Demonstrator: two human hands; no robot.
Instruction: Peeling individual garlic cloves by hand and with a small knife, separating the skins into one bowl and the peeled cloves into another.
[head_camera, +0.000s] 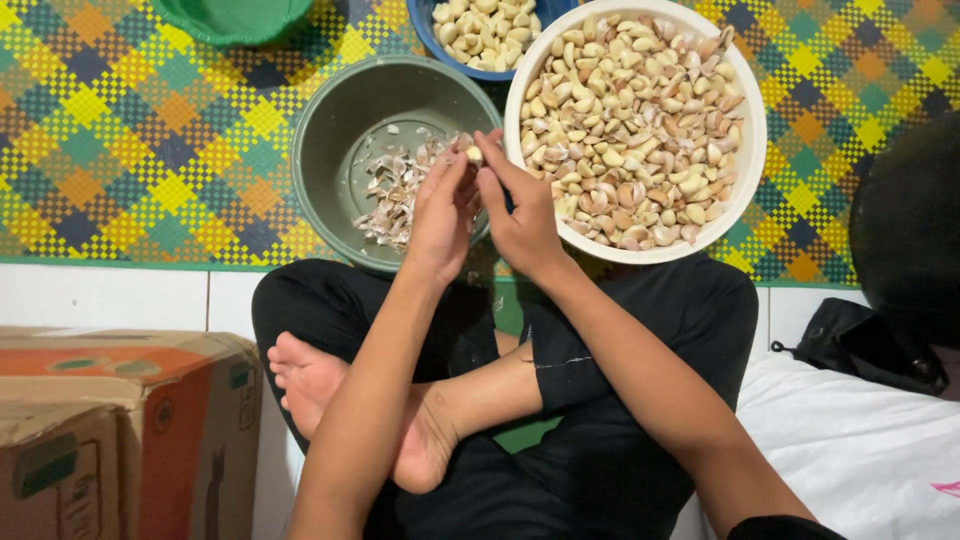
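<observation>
Checked mat (120, 150) underlies both hands, left hand (440, 215) and right hand (522, 215), grips pinching one garlic clove (474, 153) over the green bowl (330, 130), so skins drop there, white bowl (755, 150) of cloves at two o'clock.

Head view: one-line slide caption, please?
Both hands, left hand and right hand, peel a garlic clove over the grey-green bowl of skins.

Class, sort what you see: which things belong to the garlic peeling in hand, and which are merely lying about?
In use: left hand and right hand holding a clove; white bowl of cloves; grey-green bowl of skins; blue bowl of peeled cloves.

Lying about: cardboard box; black bag; green basin; mat.
</observation>
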